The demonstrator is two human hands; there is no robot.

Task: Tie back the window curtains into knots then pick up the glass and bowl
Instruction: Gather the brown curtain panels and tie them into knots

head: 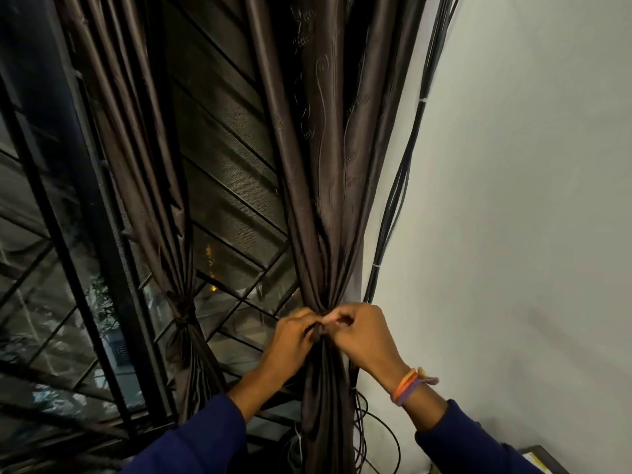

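Two dark brown curtains hang in front of a barred window. The left curtain (150,186) is gathered into a knot (183,314) low down. The right curtain (321,186) is bunched tight where both my hands meet. My left hand (290,340) grips the gathered cloth from the left with curled fingers. My right hand (362,336), with coloured bands at the wrist, pinches the cloth at the same spot from the right. No glass or bowl is in view.
A bundle of black cables (396,200) runs down the white wall (530,200) just right of the curtain and loops near the floor. Black window bars (102,268) stand behind the curtains. A dark-edged object (543,455) sits at the bottom right corner.
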